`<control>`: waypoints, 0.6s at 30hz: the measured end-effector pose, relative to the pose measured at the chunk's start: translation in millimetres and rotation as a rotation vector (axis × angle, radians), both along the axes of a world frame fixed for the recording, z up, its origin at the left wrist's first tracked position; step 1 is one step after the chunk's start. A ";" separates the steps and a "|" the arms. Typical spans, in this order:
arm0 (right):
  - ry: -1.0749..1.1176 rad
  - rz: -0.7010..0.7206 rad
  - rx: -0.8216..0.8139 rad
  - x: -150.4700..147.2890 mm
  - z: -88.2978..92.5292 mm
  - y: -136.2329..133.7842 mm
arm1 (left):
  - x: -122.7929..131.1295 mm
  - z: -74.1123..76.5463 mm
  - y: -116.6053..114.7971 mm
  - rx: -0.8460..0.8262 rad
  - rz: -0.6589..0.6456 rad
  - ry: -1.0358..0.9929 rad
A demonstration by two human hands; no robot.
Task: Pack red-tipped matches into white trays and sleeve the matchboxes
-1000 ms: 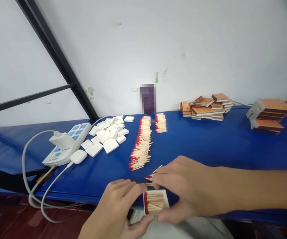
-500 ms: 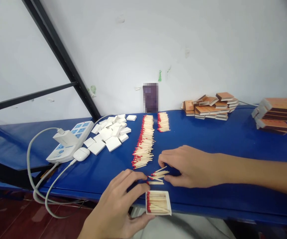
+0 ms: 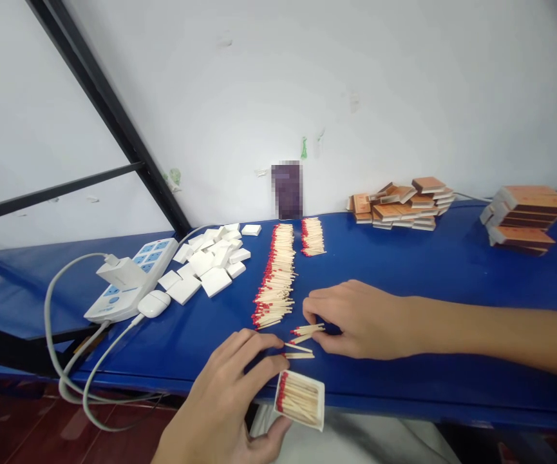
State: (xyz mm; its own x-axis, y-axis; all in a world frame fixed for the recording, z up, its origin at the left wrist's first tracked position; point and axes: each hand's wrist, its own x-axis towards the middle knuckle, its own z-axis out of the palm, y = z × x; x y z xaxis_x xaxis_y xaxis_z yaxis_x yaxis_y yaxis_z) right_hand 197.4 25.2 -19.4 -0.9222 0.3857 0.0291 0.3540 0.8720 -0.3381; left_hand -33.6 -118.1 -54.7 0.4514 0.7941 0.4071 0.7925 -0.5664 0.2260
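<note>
My left hand (image 3: pixel 232 393) grips a white matchbox tray (image 3: pixel 322 403) at the table's front edge, thumb below and fingers above. Matches (image 3: pixel 300 396) lie side by side in the tray, red heads to the left. My right hand (image 3: pixel 350 319) pinches a few loose matches (image 3: pixel 310 330) on the table between thumb and fingers. Two more loose matches (image 3: pixel 299 355) lie just beyond the tray, near my left fingertips. A long row of matches (image 3: pixel 278 277) stretches back from there, heads to the left, and a shorter row (image 3: pixel 313 237) lies at its right.
White trays (image 3: pixel 215 281) are heaped at the left, beside a power strip (image 3: pixel 150 258) with a plugged-in charger and looping cables (image 3: pixel 49 322). Orange matchbox covers (image 3: pixel 404 209) are piled against the wall, with stacked matchboxes (image 3: pixel 532 209) farther right. A black metal frame (image 3: pixel 114 116) rises at the left.
My right fingers have closed on several loose matches and drawn them together. The tray in my left hand has tilted slightly, its right side lower. The view has shifted a little.
</note>
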 end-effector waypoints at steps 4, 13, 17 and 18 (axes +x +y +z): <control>-0.009 -0.059 0.022 -1.8 -0.8 -3.2 | -0.4 0.4 1.3 0.010 0.002 0.036; 0.012 0.084 -0.072 2.8 3.7 0.8 | -0.7 2.6 2.9 0.025 0.000 0.077; -0.051 0.125 -0.101 6.4 10.0 7.6 | -2.8 1.3 2.3 0.019 0.014 0.119; -0.057 0.132 -0.106 6.7 10.5 8.7 | -3.3 1.0 2.1 0.018 0.011 0.123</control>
State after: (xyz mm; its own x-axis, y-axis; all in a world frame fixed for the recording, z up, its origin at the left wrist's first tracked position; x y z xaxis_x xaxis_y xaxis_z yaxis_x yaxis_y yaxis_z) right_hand 204.0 33.9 -8.9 -0.9641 0.2590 -0.0589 0.2597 0.8726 -0.4137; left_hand -36.8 -116.0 -53.7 0.4898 0.7923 0.3639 0.8200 -0.5604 0.1164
